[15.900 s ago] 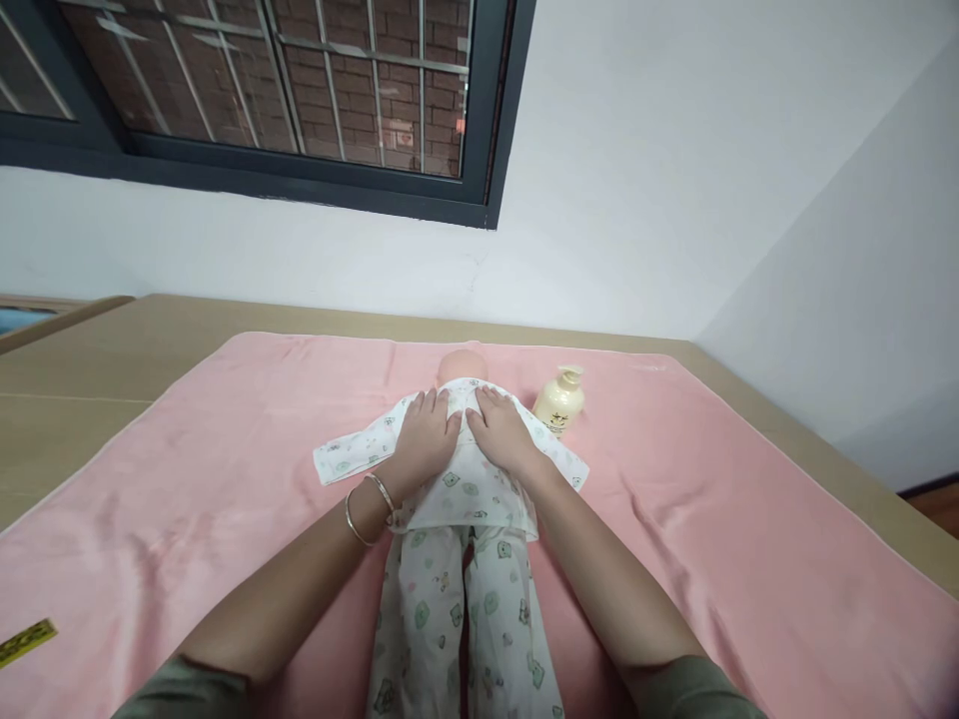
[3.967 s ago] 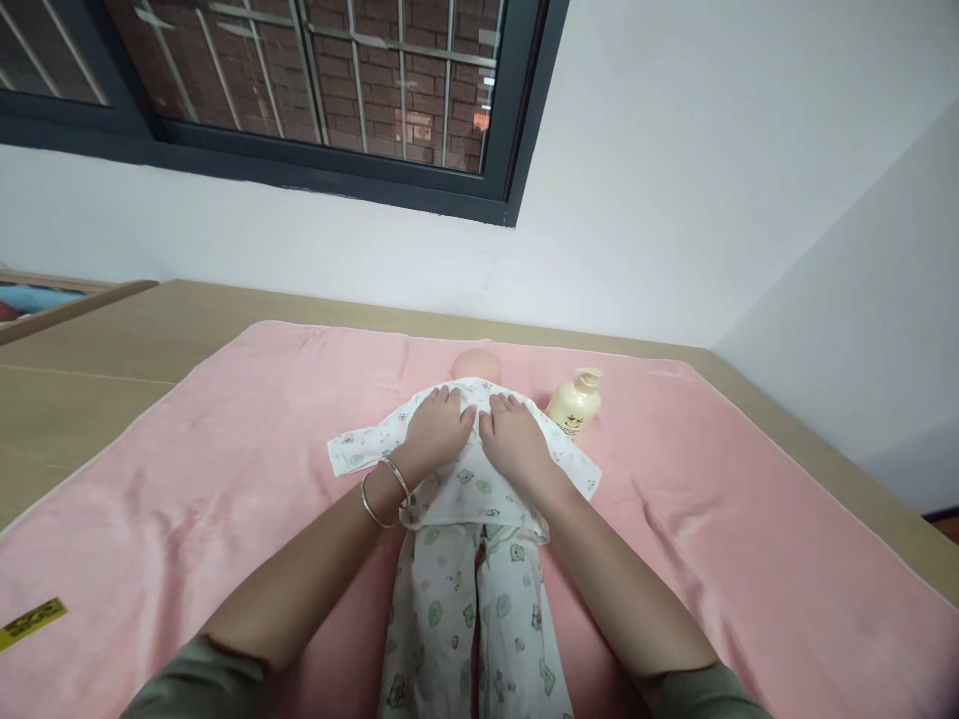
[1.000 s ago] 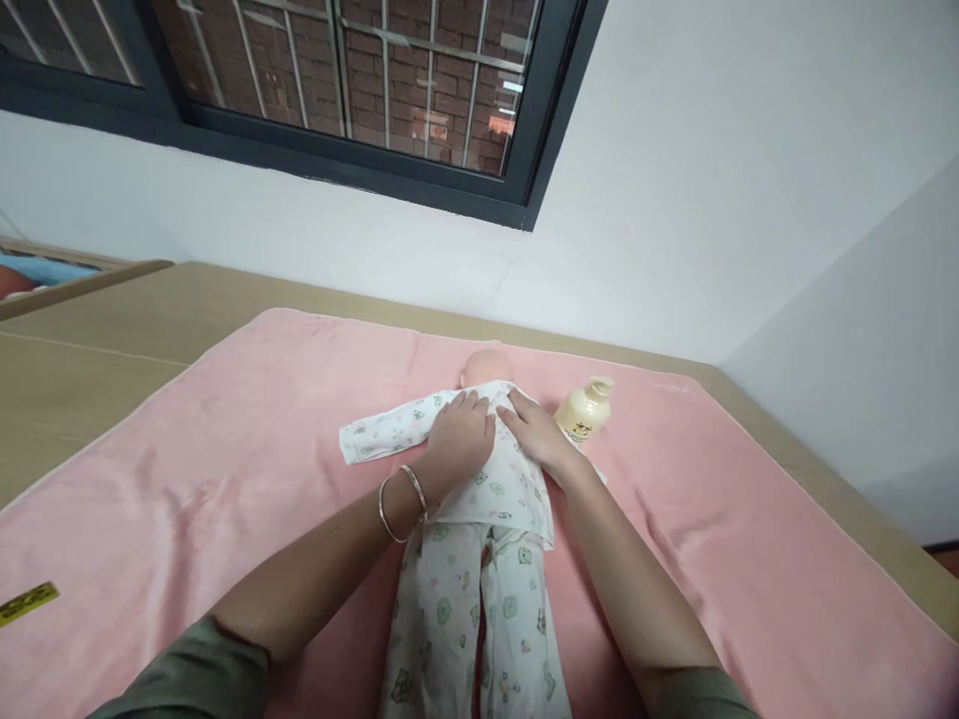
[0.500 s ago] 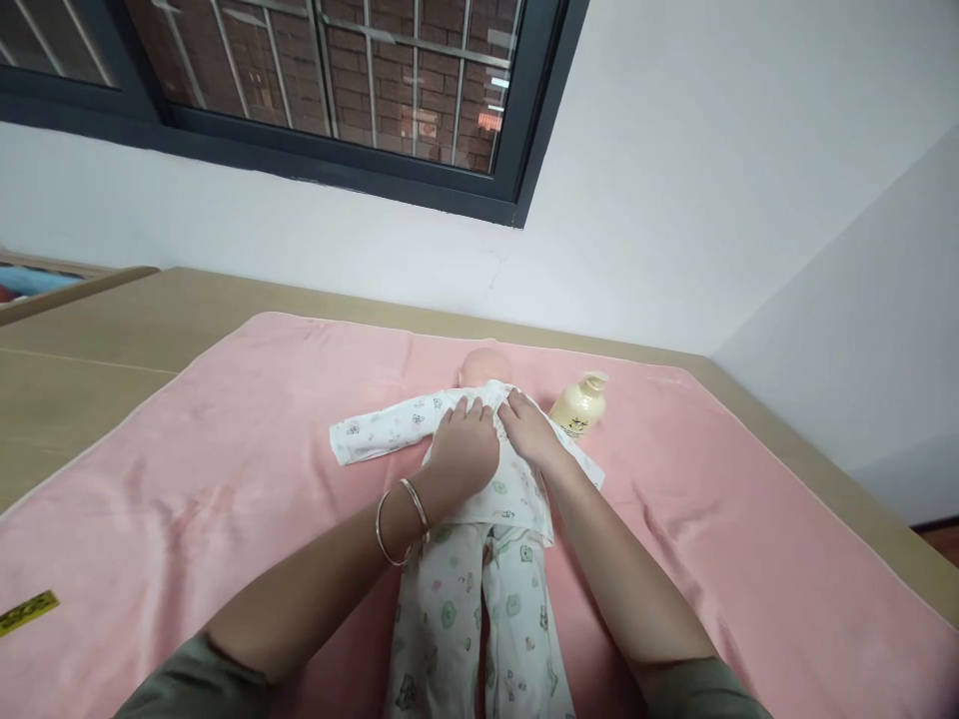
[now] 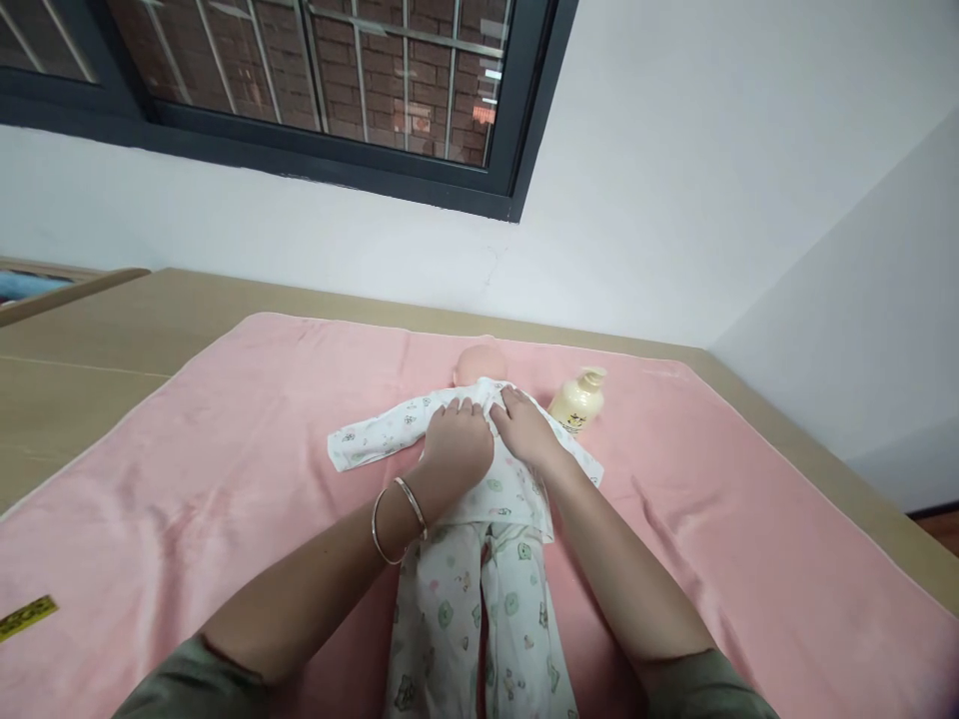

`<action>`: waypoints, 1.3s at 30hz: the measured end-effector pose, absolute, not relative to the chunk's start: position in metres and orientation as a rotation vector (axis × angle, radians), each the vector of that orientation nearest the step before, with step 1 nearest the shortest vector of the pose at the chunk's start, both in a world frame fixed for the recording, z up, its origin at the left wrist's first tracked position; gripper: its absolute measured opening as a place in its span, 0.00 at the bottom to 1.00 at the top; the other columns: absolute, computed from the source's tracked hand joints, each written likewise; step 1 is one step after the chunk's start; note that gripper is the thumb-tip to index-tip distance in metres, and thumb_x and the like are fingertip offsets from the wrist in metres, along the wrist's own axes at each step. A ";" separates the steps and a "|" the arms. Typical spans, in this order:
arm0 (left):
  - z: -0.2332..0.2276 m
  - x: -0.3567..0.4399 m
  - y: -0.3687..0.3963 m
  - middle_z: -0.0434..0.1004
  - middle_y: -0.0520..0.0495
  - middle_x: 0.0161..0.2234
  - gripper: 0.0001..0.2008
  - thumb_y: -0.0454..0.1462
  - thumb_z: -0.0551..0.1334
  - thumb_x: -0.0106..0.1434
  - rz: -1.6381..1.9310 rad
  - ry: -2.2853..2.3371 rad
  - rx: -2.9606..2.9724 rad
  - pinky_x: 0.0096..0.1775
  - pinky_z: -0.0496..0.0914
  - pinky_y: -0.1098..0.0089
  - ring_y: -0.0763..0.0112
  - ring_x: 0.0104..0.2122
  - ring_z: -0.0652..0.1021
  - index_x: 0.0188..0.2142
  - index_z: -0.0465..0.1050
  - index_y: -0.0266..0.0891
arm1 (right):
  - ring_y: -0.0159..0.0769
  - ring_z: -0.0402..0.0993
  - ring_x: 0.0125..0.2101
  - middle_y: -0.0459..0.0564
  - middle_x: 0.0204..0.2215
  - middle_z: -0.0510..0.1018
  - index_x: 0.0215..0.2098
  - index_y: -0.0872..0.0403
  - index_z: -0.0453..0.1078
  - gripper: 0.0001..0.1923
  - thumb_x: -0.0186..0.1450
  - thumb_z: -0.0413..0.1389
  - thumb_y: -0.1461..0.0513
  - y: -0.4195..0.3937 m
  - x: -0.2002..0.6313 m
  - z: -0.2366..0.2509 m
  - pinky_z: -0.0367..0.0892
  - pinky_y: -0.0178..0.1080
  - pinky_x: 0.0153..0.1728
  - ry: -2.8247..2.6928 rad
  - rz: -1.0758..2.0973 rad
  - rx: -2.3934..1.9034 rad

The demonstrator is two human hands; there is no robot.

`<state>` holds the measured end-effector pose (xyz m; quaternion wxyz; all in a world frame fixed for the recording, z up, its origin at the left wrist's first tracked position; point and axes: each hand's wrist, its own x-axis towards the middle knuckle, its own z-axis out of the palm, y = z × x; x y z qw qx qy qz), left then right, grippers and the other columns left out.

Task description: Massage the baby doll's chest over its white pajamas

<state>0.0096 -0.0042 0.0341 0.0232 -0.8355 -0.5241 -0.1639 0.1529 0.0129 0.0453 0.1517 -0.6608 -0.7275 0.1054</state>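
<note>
A baby doll (image 5: pixel 479 361) lies on a pink towel (image 5: pixel 225 469), its head away from me. It wears a white printed top and trousers (image 5: pixel 479 609). My left hand (image 5: pixel 459 445), with two bangles at the wrist, rests flat on the doll's back near the left shoulder. My right hand (image 5: pixel 525 431) lies flat beside it on the right shoulder, fingers spread. Both hands press on the cloth and grip nothing. The doll's left sleeve (image 5: pixel 375 439) stretches out to the left.
A cream pump bottle (image 5: pixel 575 401) stands just right of the doll's head. The towel covers a tan table (image 5: pixel 90 350) against a white wall under a barred window. A yellow tag (image 5: pixel 26 617) lies at the towel's left edge.
Both hands have stayed on the doll's upper back, shifting slightly up and down over the cloth. The view has swayed a little; the bottle has not moved.
</note>
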 end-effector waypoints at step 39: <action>0.064 -0.034 0.038 0.81 0.35 0.51 0.21 0.40 0.50 0.69 -1.122 -2.028 -2.690 0.53 0.71 0.62 0.55 0.52 0.79 0.51 0.77 0.33 | 0.53 0.43 0.73 0.62 0.73 0.53 0.71 0.58 0.56 0.30 0.75 0.43 0.54 -0.004 0.133 0.044 0.39 0.63 0.69 -2.132 0.229 -1.652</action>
